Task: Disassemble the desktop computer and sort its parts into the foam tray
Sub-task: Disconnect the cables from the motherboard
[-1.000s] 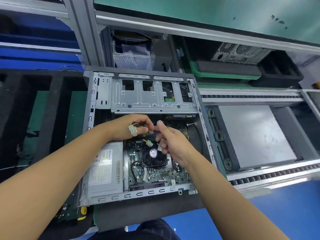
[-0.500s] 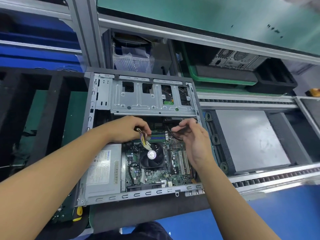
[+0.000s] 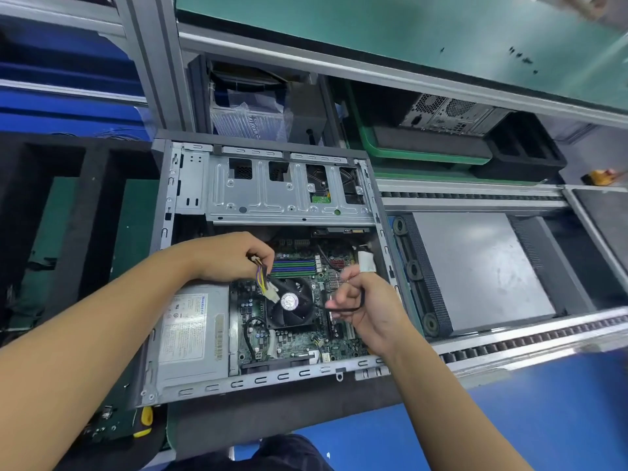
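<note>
Desktop computer [image 3: 272,379]: in the head view, the only one, it is a grey steel tower case lying on its side on a dark mat, side panel off and the inside facing up. It sits just beside the black foam tray [image 3: 95,205], which lies to the left with deep slots.

The silver boxed power supply [image 3: 190,334] is seated in the near left corner. The green motherboard [image 3: 299,341] with its round black cooling fan [image 3: 290,302] is also in place.

The left hand [image 3: 234,256] is closed round a bundle of yellow and black wires [image 3: 261,280], and the bundle's white plug hangs free over the fan. The right hand [image 3: 370,307] pinches a thin black cable [image 3: 353,309]. A white block connector [image 3: 366,261] stands up just past its fingers and appears to belong to that cable. The hands are apart, one on each side of the fan.

Most of the task looks undone, since only cables seem to be loose so far.

Several things could go wrong from here:
- The far ends of both leads are hidden, so pulling on one that is still latched could strain its socket or flex the board.
- The dangling plug could catch in the fan blades.
- It could also knock the blue and green memory sticks [image 3: 294,266] just behind.
- Slack wires left lying across the power supply could snag when it is lifted out.
</note>
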{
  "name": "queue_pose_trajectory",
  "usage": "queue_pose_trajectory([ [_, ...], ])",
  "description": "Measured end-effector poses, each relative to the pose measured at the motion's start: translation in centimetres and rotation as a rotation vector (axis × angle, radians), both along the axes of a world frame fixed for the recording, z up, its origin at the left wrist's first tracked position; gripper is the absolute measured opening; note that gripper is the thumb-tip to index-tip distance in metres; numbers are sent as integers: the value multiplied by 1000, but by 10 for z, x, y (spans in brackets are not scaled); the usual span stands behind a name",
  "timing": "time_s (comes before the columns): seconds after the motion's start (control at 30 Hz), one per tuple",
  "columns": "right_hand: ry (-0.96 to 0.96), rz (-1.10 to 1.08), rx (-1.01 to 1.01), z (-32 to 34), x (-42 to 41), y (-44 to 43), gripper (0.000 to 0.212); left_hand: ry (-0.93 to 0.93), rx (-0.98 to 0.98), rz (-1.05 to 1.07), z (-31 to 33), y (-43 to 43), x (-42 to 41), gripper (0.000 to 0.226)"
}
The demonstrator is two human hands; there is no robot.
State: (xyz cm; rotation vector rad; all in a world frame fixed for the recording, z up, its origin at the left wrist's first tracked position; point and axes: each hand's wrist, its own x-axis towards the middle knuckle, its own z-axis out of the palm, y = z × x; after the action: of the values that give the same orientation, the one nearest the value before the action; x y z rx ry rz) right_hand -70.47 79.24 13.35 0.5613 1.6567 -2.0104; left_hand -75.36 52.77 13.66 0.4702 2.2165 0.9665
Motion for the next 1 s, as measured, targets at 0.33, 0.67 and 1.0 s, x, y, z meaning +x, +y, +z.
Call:
queue_pose_trajectory([
  [0.33, 57, 408, 153, 2, 7, -7, 48, 27, 164, 169, -11, -3, -2, 31],
  [0.67, 4, 70, 149, 0, 4, -2, 43, 40, 165, 155, -4, -2, 0, 35],
  [1.0, -70, -64, 33, -3, 1, -1, 41, -91, 408, 356, -10, 1, -2, 28],
])
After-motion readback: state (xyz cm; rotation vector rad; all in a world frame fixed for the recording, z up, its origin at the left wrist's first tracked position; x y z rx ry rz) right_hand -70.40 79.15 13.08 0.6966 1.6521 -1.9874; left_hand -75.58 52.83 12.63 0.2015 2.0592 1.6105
